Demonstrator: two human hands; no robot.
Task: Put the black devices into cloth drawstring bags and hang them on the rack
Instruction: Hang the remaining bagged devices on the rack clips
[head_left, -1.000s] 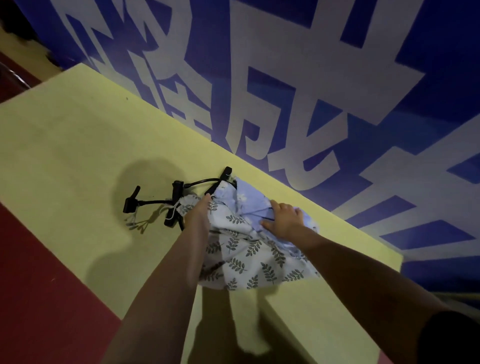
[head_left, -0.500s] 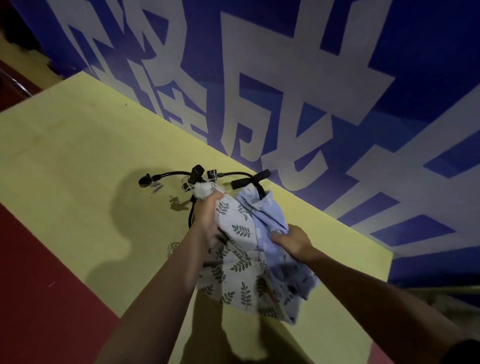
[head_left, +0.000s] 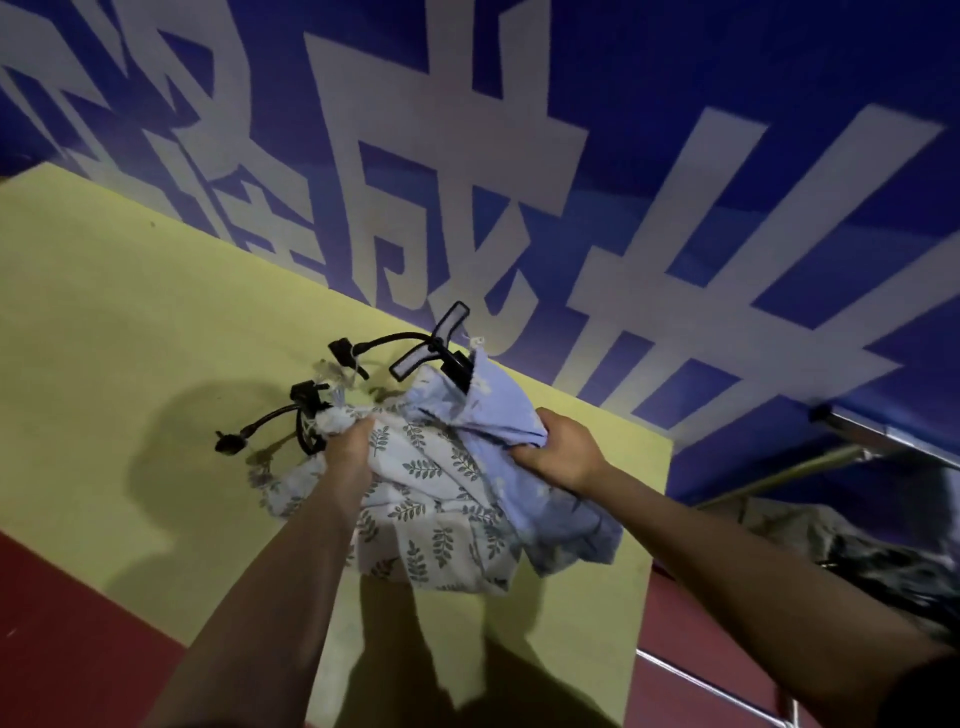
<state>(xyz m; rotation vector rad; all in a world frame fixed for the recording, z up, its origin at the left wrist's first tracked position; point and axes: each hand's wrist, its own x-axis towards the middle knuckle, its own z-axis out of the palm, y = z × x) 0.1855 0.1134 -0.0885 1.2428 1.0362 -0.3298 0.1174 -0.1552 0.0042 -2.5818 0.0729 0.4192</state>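
Observation:
Two cloth drawstring bags are lifted over the yellow table (head_left: 104, 322). My left hand (head_left: 350, 447) grips the gathered neck of the white leaf-print bag (head_left: 431, 525). My right hand (head_left: 558, 449) grips the bunched top of the light blue bag (head_left: 511, 410). Black devices with bent goosenecks and clamps stick out of the bag mouths: one with a flat rectangular head (head_left: 428, 345) above the blue bag, another (head_left: 270, 421) left of the leaf-print bag. How much of each device sits inside is hidden by cloth.
A blue wall banner with large white characters (head_left: 571, 182) runs behind the table. A metal rack bar (head_left: 852, 431) shows at the right, with dark patterned cloth (head_left: 857, 551) hanging below it. Red floor (head_left: 62, 634) lies in front of the table.
Both hands have lifted the bags off the table and gathered their tops. The black devices rose with them, and the view swung right so the rack bar appears.

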